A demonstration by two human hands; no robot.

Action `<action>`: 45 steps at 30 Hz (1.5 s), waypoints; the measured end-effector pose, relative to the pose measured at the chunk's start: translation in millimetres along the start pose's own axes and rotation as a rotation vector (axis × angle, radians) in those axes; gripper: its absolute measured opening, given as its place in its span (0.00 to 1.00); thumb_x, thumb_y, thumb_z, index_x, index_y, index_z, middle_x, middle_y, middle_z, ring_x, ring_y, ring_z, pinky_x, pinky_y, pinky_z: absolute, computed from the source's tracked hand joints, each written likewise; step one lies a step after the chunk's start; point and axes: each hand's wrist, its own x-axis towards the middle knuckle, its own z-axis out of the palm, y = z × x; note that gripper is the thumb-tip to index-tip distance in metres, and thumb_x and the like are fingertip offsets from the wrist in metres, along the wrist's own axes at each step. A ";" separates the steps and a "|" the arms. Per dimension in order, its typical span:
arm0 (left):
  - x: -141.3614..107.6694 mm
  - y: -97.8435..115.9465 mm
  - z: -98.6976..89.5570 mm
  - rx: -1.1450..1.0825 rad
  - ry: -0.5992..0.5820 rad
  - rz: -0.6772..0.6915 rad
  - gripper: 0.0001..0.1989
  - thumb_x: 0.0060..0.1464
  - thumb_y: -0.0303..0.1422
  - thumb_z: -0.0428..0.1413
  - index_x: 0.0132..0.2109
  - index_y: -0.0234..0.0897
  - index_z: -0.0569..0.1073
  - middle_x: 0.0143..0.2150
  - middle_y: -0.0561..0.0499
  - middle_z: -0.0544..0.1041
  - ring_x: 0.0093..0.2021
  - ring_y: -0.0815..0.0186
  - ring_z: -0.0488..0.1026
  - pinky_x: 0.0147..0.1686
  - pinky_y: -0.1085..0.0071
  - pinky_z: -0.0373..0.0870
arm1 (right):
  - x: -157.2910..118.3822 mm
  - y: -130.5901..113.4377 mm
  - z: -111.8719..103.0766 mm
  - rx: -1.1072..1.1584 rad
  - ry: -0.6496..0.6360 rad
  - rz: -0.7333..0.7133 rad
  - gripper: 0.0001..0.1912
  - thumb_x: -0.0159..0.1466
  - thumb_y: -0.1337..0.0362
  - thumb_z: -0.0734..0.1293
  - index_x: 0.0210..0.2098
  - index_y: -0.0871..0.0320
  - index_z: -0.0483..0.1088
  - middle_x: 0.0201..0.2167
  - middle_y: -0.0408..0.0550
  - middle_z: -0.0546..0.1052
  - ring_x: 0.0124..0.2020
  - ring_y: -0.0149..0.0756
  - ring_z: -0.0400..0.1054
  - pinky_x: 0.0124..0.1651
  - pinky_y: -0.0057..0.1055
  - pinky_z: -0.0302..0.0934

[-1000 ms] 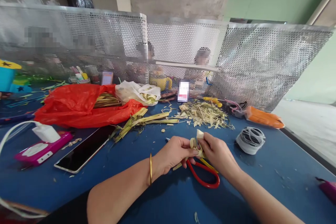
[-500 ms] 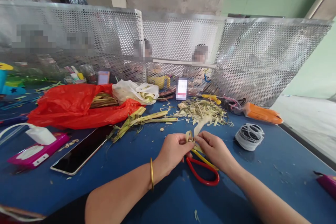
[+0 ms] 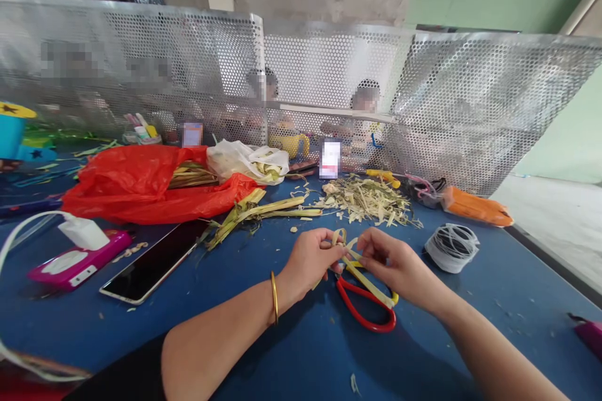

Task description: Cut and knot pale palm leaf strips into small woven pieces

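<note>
My left hand (image 3: 314, 258) pinches a looped pale plant strip (image 3: 339, 236) between thumb and fingers. Close on its right, my right hand (image 3: 394, 266) is closed, with thumb and fingertips on a part of the same strip. One long flat end of the strip slants down to the right below the hands. Under it lie scissors (image 3: 367, 324) with a red handle loop and a yellow part; my left hand hides their blades. A heap of plant scraps (image 3: 371, 199) lies beyond the hands, with longer dry stalks (image 3: 256, 210) to its left.
On the blue table (image 3: 263, 357) are a red plastic bag (image 3: 126, 182), a phone (image 3: 155, 263), a purple power strip (image 3: 75, 260) with a white charger, a spool of white thread (image 3: 451, 249) and an orange packet (image 3: 477, 205). A perforated metal screen (image 3: 329, 62) stands behind, with people beyond it.
The long strip end, which pointed up and away between my hands, now hangs down across the scissors. My right hand has shifted slightly from the left. The view has turned a little.
</note>
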 end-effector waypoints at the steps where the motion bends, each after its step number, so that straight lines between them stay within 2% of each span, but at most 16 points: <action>1: -0.2 0.2 0.1 -0.005 -0.003 -0.011 0.07 0.48 0.30 0.58 0.36 0.34 0.72 0.22 0.55 0.74 0.18 0.73 0.69 0.12 0.81 0.55 | -0.4 -2.9 -1.4 0.109 -0.064 0.012 0.07 0.61 0.61 0.63 0.35 0.58 0.68 0.27 0.42 0.71 0.28 0.30 0.63 0.31 0.26 0.58; 3: -0.4 0.9 0.4 -0.013 -0.007 -0.041 0.07 0.48 0.30 0.58 0.36 0.34 0.72 0.20 0.55 0.73 0.18 0.73 0.68 0.12 0.81 0.54 | -0.9 -7.7 -2.6 0.300 -0.185 0.052 0.10 0.62 0.58 0.63 0.35 0.59 0.71 0.31 0.45 0.74 0.32 0.32 0.67 0.36 0.28 0.61; 5: -0.2 1.6 0.3 -0.018 0.001 -0.058 0.07 0.47 0.30 0.58 0.36 0.34 0.73 0.20 0.56 0.72 0.18 0.73 0.68 0.12 0.81 0.54 | -1.3 -10.3 -1.3 0.379 -0.225 0.071 0.12 0.61 0.57 0.65 0.36 0.58 0.73 0.35 0.47 0.76 0.36 0.34 0.69 0.39 0.30 0.63; 7: 0.3 2.0 -0.2 -0.023 0.005 -0.059 0.06 0.47 0.30 0.58 0.34 0.33 0.74 0.20 0.55 0.72 0.18 0.73 0.68 0.12 0.81 0.53 | -1.4 -10.3 1.1 0.318 -0.157 0.006 0.11 0.60 0.56 0.67 0.36 0.57 0.74 0.36 0.47 0.75 0.36 0.35 0.69 0.39 0.30 0.63; 11: 0.2 2.4 -1.2 -0.014 -0.026 -0.049 0.07 0.46 0.32 0.59 0.33 0.32 0.76 0.20 0.53 0.73 0.17 0.74 0.65 0.13 0.80 0.51 | -1.8 -9.1 2.4 0.125 0.082 -0.172 0.13 0.61 0.53 0.66 0.28 0.56 0.73 0.28 0.45 0.70 0.31 0.33 0.65 0.36 0.30 0.60; 14: -0.5 2.2 -1.0 -0.004 -0.034 -0.041 0.07 0.46 0.32 0.60 0.33 0.32 0.77 0.21 0.52 0.74 0.17 0.74 0.65 0.13 0.80 0.51 | -2.1 -9.9 0.6 0.162 0.173 -0.169 0.17 0.63 0.51 0.63 0.25 0.57 0.66 0.25 0.43 0.65 0.28 0.31 0.59 0.32 0.28 0.57; 16: -0.6 1.5 -0.6 0.002 -0.032 -0.040 0.07 0.46 0.31 0.60 0.34 0.32 0.78 0.22 0.52 0.74 0.17 0.74 0.65 0.12 0.80 0.51 | -1.6 -8.6 0.6 0.127 0.186 -0.130 0.18 0.64 0.52 0.60 0.23 0.57 0.62 0.24 0.41 0.63 0.26 0.30 0.57 0.30 0.27 0.55; 22: -1.1 -0.1 -0.4 0.077 -0.040 0.006 0.11 0.47 0.35 0.60 0.37 0.35 0.79 0.19 0.54 0.73 0.17 0.73 0.66 0.14 0.79 0.52 | 1.2 3.9 7.2 -0.277 0.148 0.000 0.16 0.62 0.62 0.60 0.19 0.56 0.56 0.22 0.40 0.62 0.24 0.29 0.58 0.28 0.27 0.51; 25: -3.0 0.6 -0.1 0.133 -0.049 0.023 0.12 0.47 0.38 0.60 0.37 0.35 0.79 0.18 0.54 0.72 0.17 0.72 0.65 0.15 0.78 0.54 | 1.1 6.4 8.9 -0.319 0.149 0.011 0.16 0.61 0.64 0.60 0.18 0.56 0.57 0.22 0.40 0.63 0.23 0.28 0.58 0.27 0.26 0.51; 29: -7.3 0.9 2.4 0.197 -0.092 0.088 0.06 0.48 0.33 0.58 0.31 0.36 0.79 0.21 0.54 0.74 0.19 0.71 0.67 0.20 0.78 0.58 | 0.9 6.4 10.5 -0.316 0.173 0.001 0.17 0.62 0.61 0.60 0.18 0.57 0.59 0.22 0.41 0.65 0.23 0.28 0.59 0.26 0.26 0.51; 32: -10.5 0.5 3.6 0.275 -0.118 0.170 0.06 0.48 0.30 0.55 0.27 0.36 0.77 0.21 0.54 0.73 0.21 0.69 0.69 0.23 0.77 0.60 | 1.4 7.2 12.9 -0.244 0.209 0.025 0.16 0.62 0.60 0.61 0.19 0.57 0.63 0.21 0.41 0.67 0.24 0.29 0.60 0.27 0.26 0.52; 35: -12.2 1.1 2.5 0.329 -0.137 0.223 0.08 0.49 0.30 0.54 0.29 0.36 0.77 0.21 0.53 0.73 0.22 0.68 0.69 0.24 0.76 0.61 | 2.4 7.1 14.1 0.028 0.227 0.144 0.10 0.59 0.58 0.63 0.26 0.56 0.66 0.19 0.39 0.67 0.21 0.29 0.60 0.24 0.26 0.52; 37: -12.7 2.2 1.0 0.343 -0.170 0.236 0.09 0.49 0.29 0.52 0.30 0.36 0.78 0.23 0.53 0.75 0.24 0.68 0.70 0.24 0.76 0.61 | 2.7 4.8 12.7 0.287 0.161 0.219 0.11 0.57 0.56 0.65 0.34 0.57 0.66 0.19 0.37 0.68 0.19 0.29 0.61 0.23 0.26 0.54; 39: -13.2 3.7 -0.6 0.369 -0.206 0.235 0.09 0.49 0.28 0.52 0.31 0.36 0.78 0.24 0.52 0.76 0.24 0.67 0.71 0.24 0.76 0.61 | 2.3 0.6 9.6 0.466 0.042 0.261 0.14 0.55 0.56 0.67 0.37 0.58 0.66 0.21 0.38 0.70 0.20 0.29 0.63 0.24 0.26 0.57; 42: -13.6 5.6 -2.1 0.405 -0.227 0.227 0.10 0.49 0.29 0.52 0.30 0.36 0.78 0.24 0.52 0.76 0.24 0.67 0.71 0.23 0.76 0.61 | 0.6 -5.7 4.8 0.565 -0.091 0.289 0.12 0.52 0.59 0.69 0.33 0.60 0.69 0.23 0.41 0.72 0.22 0.27 0.64 0.28 0.26 0.58; 45: -13.9 6.1 -1.7 0.384 -0.258 0.206 0.10 0.49 0.29 0.52 0.30 0.35 0.78 0.24 0.51 0.76 0.24 0.68 0.71 0.23 0.76 0.61 | -0.2 -6.3 3.7 0.591 -0.038 0.313 0.13 0.53 0.56 0.70 0.29 0.60 0.70 0.19 0.38 0.69 0.19 0.24 0.58 0.24 0.24 0.54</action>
